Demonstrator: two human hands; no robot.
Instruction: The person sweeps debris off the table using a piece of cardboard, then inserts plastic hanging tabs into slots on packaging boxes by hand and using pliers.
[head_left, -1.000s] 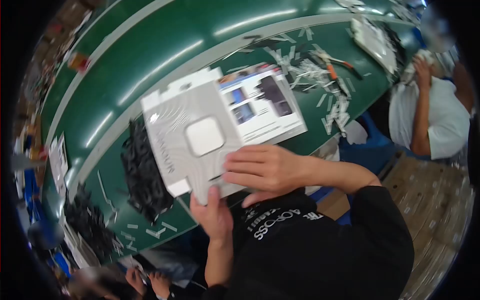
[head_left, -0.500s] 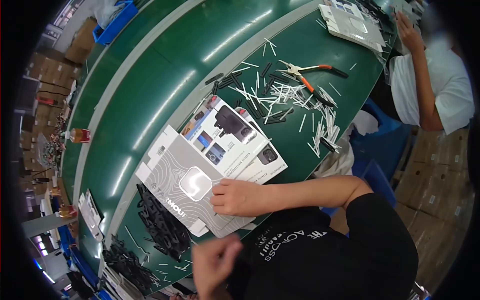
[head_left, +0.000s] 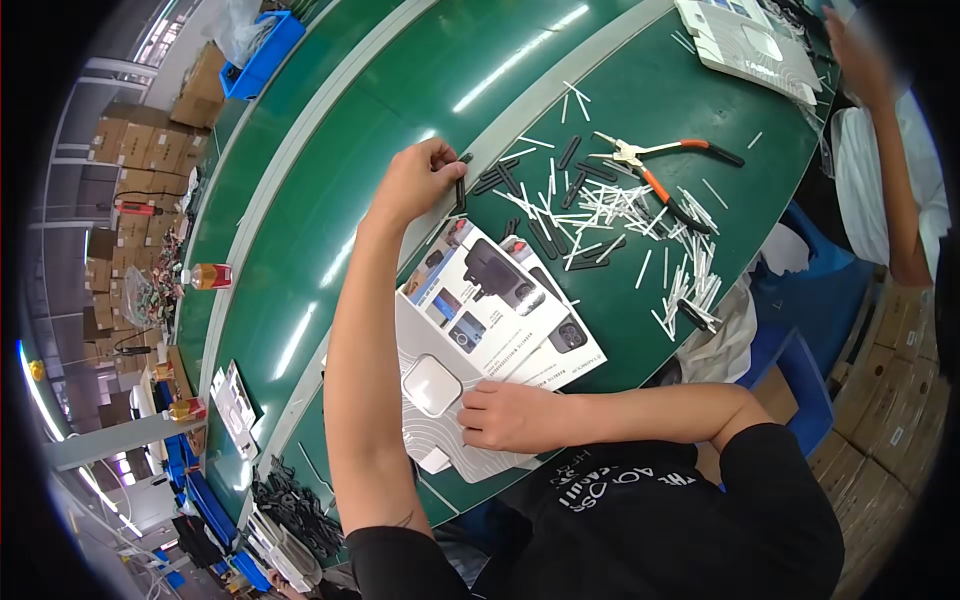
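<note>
My left hand point(head_left: 425, 178) reaches across to the rail side of the green table. Its thumb and fingers are pinched on a small black strip point(head_left: 465, 158), mostly covered by the fingertips. Several similar black strips point(head_left: 542, 238) lie just to the right. My right hand point(head_left: 510, 417) rests with curled fingers on a flattened grey-white printed box point(head_left: 470, 455), holding it near the front edge; the thumb is hidden. On that box are printed cards point(head_left: 505, 330) with product pictures. My left forearm hides the box's left part.
Orange-handled pliers point(head_left: 640, 160) lie beyond a scatter of white sticks point(head_left: 625, 205). Another flattened box point(head_left: 745, 45) is at the far right, near a co-worker's arm point(head_left: 875, 75). A dark heap of black pieces point(head_left: 295, 505) sits at lower left. A bottle point(head_left: 207, 276) stands across the belt.
My left hand has gone from beside my body up to the black strips and closed on one. The right hand stays on the box. The whole view has shifted slightly.
</note>
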